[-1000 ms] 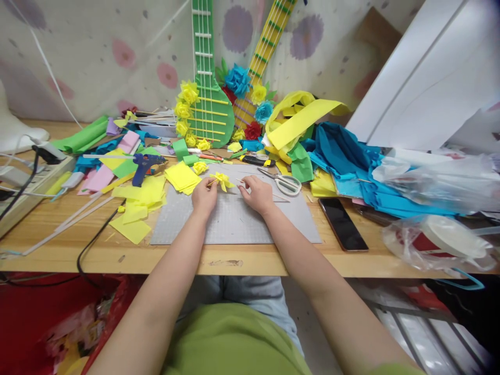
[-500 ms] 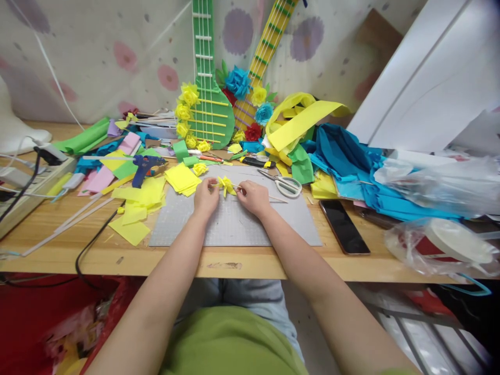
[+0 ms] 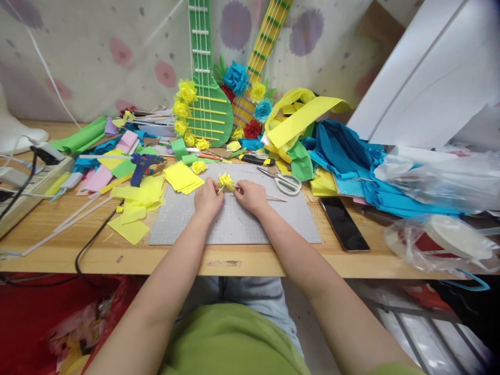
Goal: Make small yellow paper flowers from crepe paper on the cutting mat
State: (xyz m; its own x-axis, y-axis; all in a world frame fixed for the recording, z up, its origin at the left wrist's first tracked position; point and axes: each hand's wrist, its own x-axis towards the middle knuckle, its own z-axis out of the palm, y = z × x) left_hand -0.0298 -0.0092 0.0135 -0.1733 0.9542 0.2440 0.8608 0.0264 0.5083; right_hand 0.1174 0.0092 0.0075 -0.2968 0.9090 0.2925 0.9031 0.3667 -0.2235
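Between my hands is a small yellow paper flower point(image 3: 225, 180) with ruffled petals, held just above the grey cutting mat point(image 3: 234, 229). The closed fingers of my left hand point(image 3: 208, 198) pinch its lower left edge. From the right, my right hand point(image 3: 251, 196) is closed on a thin pale stick point(image 3: 234, 186) that reaches to the flower; how the two join is too small to tell. A pair of scissors point(image 3: 287, 183) with white handles lies to the right of my right hand. Left of my left hand is a stack of yellow paper squares point(image 3: 183, 178).
A blue glue gun point(image 3: 141, 167) lies at left among paper scraps. A green paper lute shape point(image 3: 213, 114) with yellow flowers leans on the wall. A phone point(image 3: 344, 224) and blue crepe paper point(image 3: 344, 151) are on the right. A black cable point(image 3: 94, 237) hangs over the table's front edge.
The flower has turned between my fingers, and its petals now face more upward. My left hand has shifted slightly right, closer to the flower. The whole view has moved slightly.
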